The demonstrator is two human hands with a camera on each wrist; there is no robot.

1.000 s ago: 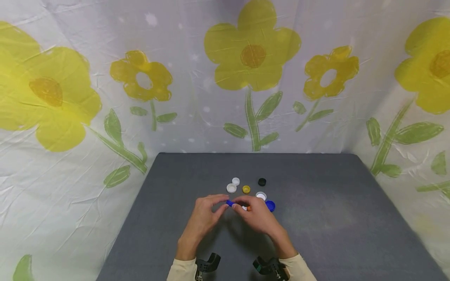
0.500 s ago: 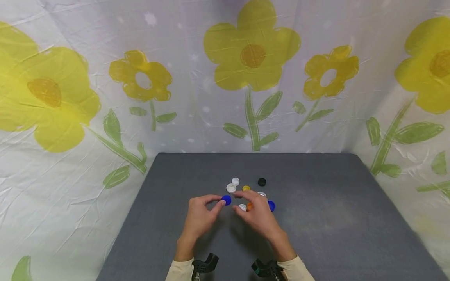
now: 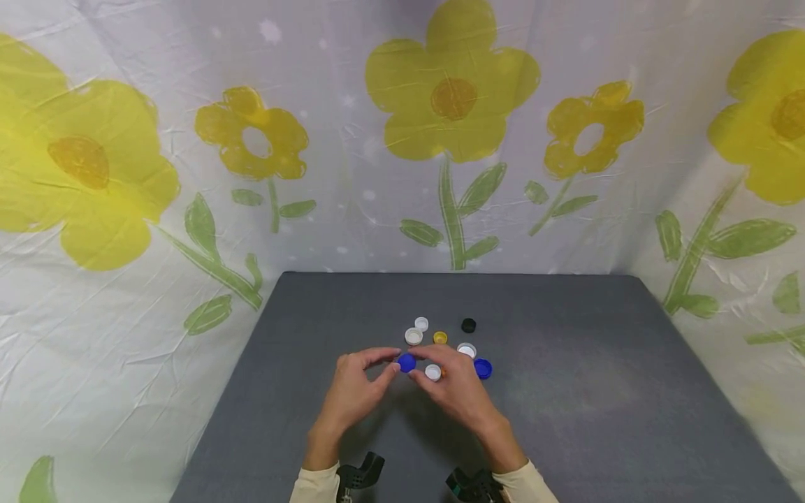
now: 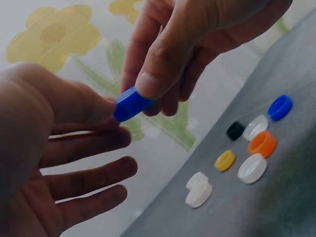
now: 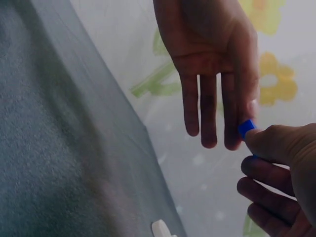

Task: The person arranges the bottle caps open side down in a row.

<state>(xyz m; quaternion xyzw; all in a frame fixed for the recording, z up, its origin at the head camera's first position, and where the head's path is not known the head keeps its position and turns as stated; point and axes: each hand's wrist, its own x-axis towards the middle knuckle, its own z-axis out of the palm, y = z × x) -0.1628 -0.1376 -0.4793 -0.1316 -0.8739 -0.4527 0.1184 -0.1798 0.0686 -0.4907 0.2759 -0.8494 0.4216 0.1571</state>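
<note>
A blue bottle cap (image 3: pixel 406 362) is held above the table between the two hands, its flat round face towards the head camera. The left hand (image 3: pixel 353 391) pinches one side between thumb and forefinger; its other fingers spread out in the left wrist view. From the opposite side the right hand (image 3: pixel 460 388) grips the cap, the right thumb (image 4: pixel 150 85) lying over its edge. In the right wrist view just a small part of the blue cap (image 5: pixel 246 127) shows between the fingertips. Close by the right hand are a white cap (image 3: pixel 432 372) and an orange cap (image 4: pixel 262 143), partly hidden in the head view.
Other caps lie on the dark grey table (image 3: pixel 566 419) beyond the hands: a yellow cap (image 3: pixel 440 338), a black cap (image 3: pixel 468 325), a second blue cap (image 3: pixel 483 368) and several white ones (image 3: pixel 414 337). A flower-printed cloth (image 3: pixel 352 209) hangs behind and beside the table.
The blue cap was edge-on between both hands, then the left hand held it alone, turned face-on, with the right fingers apart. Now the right fingers are back on it.
</note>
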